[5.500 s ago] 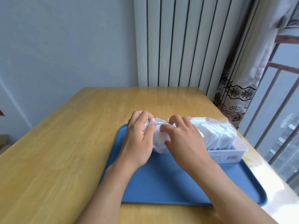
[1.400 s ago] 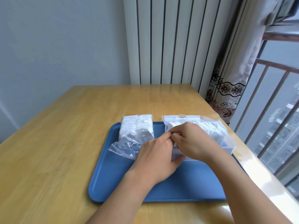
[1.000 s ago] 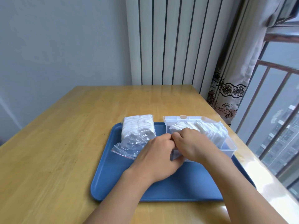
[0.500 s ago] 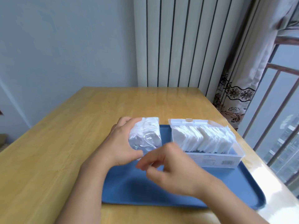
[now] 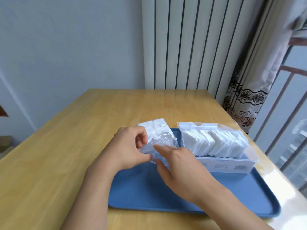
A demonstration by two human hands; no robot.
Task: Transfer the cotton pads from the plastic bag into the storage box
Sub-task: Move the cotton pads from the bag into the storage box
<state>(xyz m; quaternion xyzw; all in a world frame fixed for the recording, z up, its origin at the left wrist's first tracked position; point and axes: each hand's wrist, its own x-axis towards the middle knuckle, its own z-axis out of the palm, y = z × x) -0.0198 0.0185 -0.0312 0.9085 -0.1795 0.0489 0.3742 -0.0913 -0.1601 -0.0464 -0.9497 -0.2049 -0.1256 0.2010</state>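
Observation:
A clear plastic bag [image 5: 158,136] with white cotton pads inside lies at the far left of the blue tray [image 5: 166,193]. My left hand [image 5: 127,146] grips the bag's near, crumpled end. My right hand [image 5: 176,165] reaches in from the right with fingers spread, its index fingertip touching the bag's opening. To the right stands the clear storage box [image 5: 232,163], its lid folded back, with a row of upright white cotton pads [image 5: 214,143] filling it.
The tray rests on a wooden table [image 5: 66,155]. A white radiator [image 5: 191,42] stands behind the table's far edge. A patterned curtain [image 5: 245,97] and a window railing are on the right, close to the table's right edge.
Both hands left the storage box and moved left to the bag. My left hand took hold of the bag, and my right hand has come up to its opening.

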